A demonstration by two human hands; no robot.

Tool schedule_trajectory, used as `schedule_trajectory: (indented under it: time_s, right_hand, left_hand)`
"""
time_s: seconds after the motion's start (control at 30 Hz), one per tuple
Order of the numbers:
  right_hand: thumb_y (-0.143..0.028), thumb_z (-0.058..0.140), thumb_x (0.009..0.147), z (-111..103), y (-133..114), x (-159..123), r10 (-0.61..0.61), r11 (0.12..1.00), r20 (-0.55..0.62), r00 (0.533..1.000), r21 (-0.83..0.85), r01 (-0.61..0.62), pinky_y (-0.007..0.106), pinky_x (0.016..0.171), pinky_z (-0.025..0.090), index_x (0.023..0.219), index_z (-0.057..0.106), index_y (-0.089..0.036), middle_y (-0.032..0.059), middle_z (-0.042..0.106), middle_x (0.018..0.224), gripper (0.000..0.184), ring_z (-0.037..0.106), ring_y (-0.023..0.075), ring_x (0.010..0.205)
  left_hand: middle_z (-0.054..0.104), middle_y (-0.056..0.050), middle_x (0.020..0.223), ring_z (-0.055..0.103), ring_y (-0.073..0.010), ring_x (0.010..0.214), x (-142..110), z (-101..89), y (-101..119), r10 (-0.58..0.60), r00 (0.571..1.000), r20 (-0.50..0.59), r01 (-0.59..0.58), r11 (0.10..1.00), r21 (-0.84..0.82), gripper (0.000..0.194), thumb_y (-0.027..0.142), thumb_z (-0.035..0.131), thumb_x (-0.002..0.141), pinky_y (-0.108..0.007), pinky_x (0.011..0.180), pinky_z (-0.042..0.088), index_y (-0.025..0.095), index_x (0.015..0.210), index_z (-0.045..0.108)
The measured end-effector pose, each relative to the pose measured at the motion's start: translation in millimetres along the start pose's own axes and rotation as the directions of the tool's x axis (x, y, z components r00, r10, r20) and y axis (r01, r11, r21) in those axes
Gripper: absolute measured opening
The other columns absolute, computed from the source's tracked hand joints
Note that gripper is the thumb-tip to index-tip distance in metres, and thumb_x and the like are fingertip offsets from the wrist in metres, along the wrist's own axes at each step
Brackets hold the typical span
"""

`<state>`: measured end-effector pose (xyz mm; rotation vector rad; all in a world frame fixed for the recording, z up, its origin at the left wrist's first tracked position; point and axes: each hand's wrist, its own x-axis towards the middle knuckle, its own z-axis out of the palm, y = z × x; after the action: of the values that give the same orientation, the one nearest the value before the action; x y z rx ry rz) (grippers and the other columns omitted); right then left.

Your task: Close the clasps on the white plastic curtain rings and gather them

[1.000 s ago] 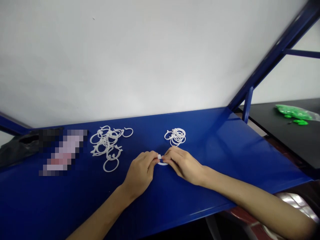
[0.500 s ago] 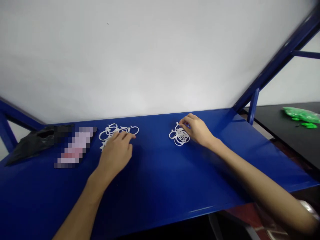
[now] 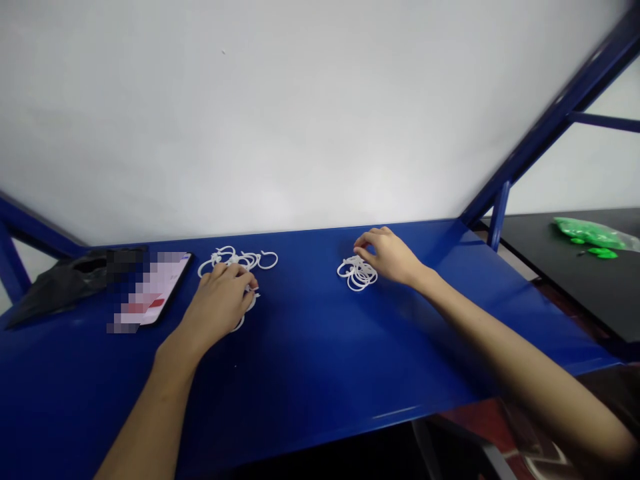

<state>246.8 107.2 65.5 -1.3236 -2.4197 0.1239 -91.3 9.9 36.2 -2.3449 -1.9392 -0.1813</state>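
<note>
On the blue shelf lie two heaps of white plastic rings. My left hand rests on the near part of the left heap, fingers curled over a ring that shows under the fingertips. The smaller right heap has my right hand at its far right edge. That hand's fingers are bent but apart, the thumb tip just touching the heap, with nothing held in them.
A phone lies left of the left heap, with a black bag beyond it. A slanted blue frame post rises at the right. Past it, a black table carries green pieces. A white wall stands behind.
The hands held one ring together in the middle, then parted. The right hand went to the right heap and let go there. The left hand reached the left heap and curled onto a ring.
</note>
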Motion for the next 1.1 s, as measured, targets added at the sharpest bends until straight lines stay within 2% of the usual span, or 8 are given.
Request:
schedule_trajectory:
  time_s: [0.17, 0.27, 0.33, 0.43, 0.5, 0.63, 0.8, 1.1]
  right_hand:
    - [-0.026, 0.059, 0.097, 5, -26, -27, -0.121, 0.989, -0.151, 0.981, 0.063, 0.132, 0.040, 0.084, 0.050, 0.099, 0.069, -0.018, 0.0082, 0.069, 0.098, 0.012, 0.056, 0.0248, 0.092]
    - [-0.028, 0.055, 0.100, 19, -49, -42, -0.209, 0.961, -0.174, 0.962, 0.146, 0.235, 0.042, 0.088, 0.051, 0.105, 0.066, -0.019, 0.0091, 0.069, 0.102, 0.016, 0.058, 0.0241, 0.094]
    - [-0.031, 0.054, 0.100, 32, -63, -50, -0.266, 0.927, -0.163, 0.950, 0.225, 0.299, 0.043, 0.091, 0.051, 0.112, 0.063, -0.018, 0.0107, 0.068, 0.107, 0.020, 0.061, 0.0243, 0.098]
    - [-0.036, 0.060, 0.098, 48, -76, -60, -0.245, 0.873, -0.119, 0.962, 0.404, 0.273, 0.041, 0.091, 0.054, 0.121, 0.055, -0.019, 0.0107, 0.068, 0.115, 0.029, 0.064, 0.0239, 0.105]
    - [-0.034, 0.061, 0.097, 55, -79, -65, -0.200, 0.825, -0.117, 0.973, 0.516, 0.231, 0.037, 0.086, 0.056, 0.122, 0.051, -0.020, 0.0090, 0.069, 0.110, 0.031, 0.067, 0.0213, 0.100]
    - [-0.025, 0.050, 0.102, 56, -77, -68, -0.133, 0.756, -0.174, 0.976, 0.619, 0.214, 0.030, 0.077, 0.056, 0.115, 0.051, -0.021, 0.0045, 0.070, 0.095, 0.014, 0.069, 0.0161, 0.084]
    - [-0.021, 0.048, 0.103, 48, -75, -73, -0.214, 0.727, -0.175, 0.961, 0.629, 0.276, 0.027, 0.079, 0.055, 0.106, 0.059, -0.021, 0.0046, 0.071, 0.099, 0.012, 0.069, 0.0146, 0.087]
    - [-0.022, 0.041, 0.105, 44, -67, -78, -0.348, 0.760, -0.048, 0.936, 0.570, 0.312, 0.030, 0.078, 0.055, 0.102, 0.059, -0.019, 0.0071, 0.069, 0.095, 0.019, 0.066, 0.0161, 0.084]
  left_hand:
    - [0.072, -0.009, 0.096, 0.059, -0.0332, 0.099, 3, -11.4, 12, -0.048, 0.994, -0.101, 0.036, 0.993, -0.113, 0.023, 0.035, 0.048, 0.091, -0.049, 0.086, 0.044, 0.022, 0.093, 0.066]
    - [0.073, -0.006, 0.090, 0.063, -0.0284, 0.093, 4, -17.7, 27, -0.089, 0.978, -0.187, 0.031, 0.955, -0.293, 0.018, 0.036, 0.055, 0.089, -0.044, 0.085, 0.046, 0.023, 0.093, 0.065]
    - [0.073, -0.003, 0.089, 0.065, -0.0238, 0.087, 2, -19.3, 40, -0.136, 0.967, -0.216, 0.023, 0.890, -0.456, 0.018, 0.039, 0.060, 0.087, -0.038, 0.081, 0.048, 0.023, 0.093, 0.066]
    - [0.074, 0.000, 0.086, 0.067, -0.0185, 0.079, 0, -16.8, 59, -0.181, 0.975, -0.129, 0.044, 0.726, -0.686, 0.021, 0.045, 0.067, 0.084, -0.030, 0.074, 0.050, 0.025, 0.093, 0.067]
    - [0.074, 0.001, 0.085, 0.069, -0.0176, 0.079, -2, -12.4, 69, -0.168, 0.985, -0.038, 0.072, 0.605, -0.793, 0.024, 0.047, 0.070, 0.082, -0.029, 0.073, 0.051, 0.025, 0.091, 0.068]
    - [0.076, 0.001, 0.084, 0.071, -0.0180, 0.080, -3, -1.8, 83, -0.141, 0.988, 0.068, 0.123, 0.434, -0.893, 0.026, 0.047, 0.074, 0.078, -0.028, 0.074, 0.053, 0.024, 0.086, 0.067]
    - [0.077, 0.001, 0.083, 0.072, -0.0192, 0.080, -5, 6.4, 92, -0.148, 0.982, 0.113, 0.167, 0.429, -0.888, 0.021, 0.044, 0.071, 0.080, -0.030, 0.075, 0.052, 0.023, 0.081, 0.067]
    - [0.077, 0.002, 0.077, 0.073, -0.0196, 0.077, -8, 9.3, 95, -0.074, 0.987, 0.144, 0.162, 0.482, -0.861, 0.016, 0.039, 0.067, 0.080, -0.030, 0.071, 0.054, 0.024, 0.074, 0.070]
